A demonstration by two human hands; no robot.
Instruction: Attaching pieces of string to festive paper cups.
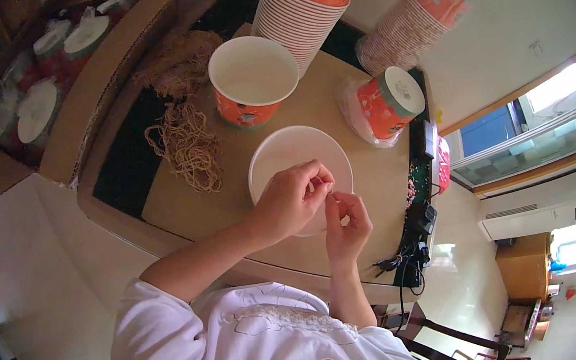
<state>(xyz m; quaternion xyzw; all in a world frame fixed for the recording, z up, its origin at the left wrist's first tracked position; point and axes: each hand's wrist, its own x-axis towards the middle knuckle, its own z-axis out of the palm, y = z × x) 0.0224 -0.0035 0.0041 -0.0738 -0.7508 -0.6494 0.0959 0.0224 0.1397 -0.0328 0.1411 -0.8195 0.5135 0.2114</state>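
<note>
Above a wide white-rimmed paper cup [282,150], my left hand [292,200] and my right hand [347,225] meet fingertip to fingertip. Both are closed in a pinch. Whatever lies between the fingertips is too small to make out. The cup's outside is hidden from this angle, and my hands cover part of its opening. Just beyond it stands an upright orange paper cup [248,115] with a white inside. To its left lies a loose tangle of tan string [186,149], with a browner bundle of string [177,61] behind.
A tall stack of orange cups [301,12] rises at the back, and another stack [413,24] leans right of it. Upside-down cups [388,103] in clear plastic sit at the right. A cardboard box [107,73] holds wrapped cups at left. Black cables [409,255] lie along the table's right edge.
</note>
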